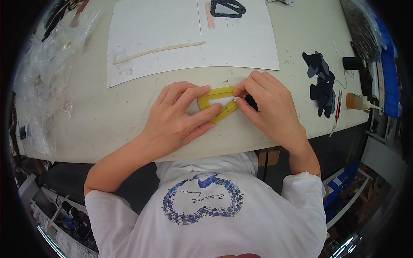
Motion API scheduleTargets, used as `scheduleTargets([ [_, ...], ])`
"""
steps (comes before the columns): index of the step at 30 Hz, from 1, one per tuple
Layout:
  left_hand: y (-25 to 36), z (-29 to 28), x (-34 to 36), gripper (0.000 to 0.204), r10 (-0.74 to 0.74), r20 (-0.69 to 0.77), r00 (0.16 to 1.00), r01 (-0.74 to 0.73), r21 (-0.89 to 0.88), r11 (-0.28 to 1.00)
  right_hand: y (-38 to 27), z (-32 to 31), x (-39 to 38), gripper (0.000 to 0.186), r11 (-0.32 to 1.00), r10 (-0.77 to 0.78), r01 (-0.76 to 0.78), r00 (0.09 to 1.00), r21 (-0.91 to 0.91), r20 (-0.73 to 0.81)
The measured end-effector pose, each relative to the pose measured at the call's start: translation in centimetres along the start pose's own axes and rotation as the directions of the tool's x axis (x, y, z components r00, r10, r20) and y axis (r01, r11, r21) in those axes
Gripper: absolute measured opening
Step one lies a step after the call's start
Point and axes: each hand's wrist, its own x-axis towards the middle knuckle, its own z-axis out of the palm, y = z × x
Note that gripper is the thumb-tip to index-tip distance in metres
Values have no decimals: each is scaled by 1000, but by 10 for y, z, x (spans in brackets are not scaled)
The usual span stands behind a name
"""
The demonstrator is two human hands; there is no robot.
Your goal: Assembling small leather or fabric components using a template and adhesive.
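A yellow, rounded triangular frame (221,91) lies at the table's near middle, with a white area showing inside its opening. My left hand (178,109) holds it down from the left, index finger at its upper edge and thumb across its lower side. At the frame's right corner, my right hand (273,103) pinches a small white piece (236,99) between thumb and fingertips; its exact kind is too small to tell. A black patch (251,102) shows beneath the right hand, partly covered by it.
A white board (189,60) lies beyond my hands, bearing a pale strip (159,52), a pink strip (209,16) and dark triangular frames (228,8). Dark cut pieces (322,88), red-handled tweezers (337,109), a glue bottle (357,102) and a thread spool (354,63) sit right. Clear plastic (47,81) lies left.
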Motion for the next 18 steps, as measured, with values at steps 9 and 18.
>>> scheduleTargets([
  [9,3,4,-3,47,-4,-28,1000,4,23,1000,0,1,9,16,997,-61,62,998,-52,24],
  [18,1,4,-3,48,-20,-21,1000,20,11,1000,0,-4,9,14,997,50,-51,998,56,32],
])
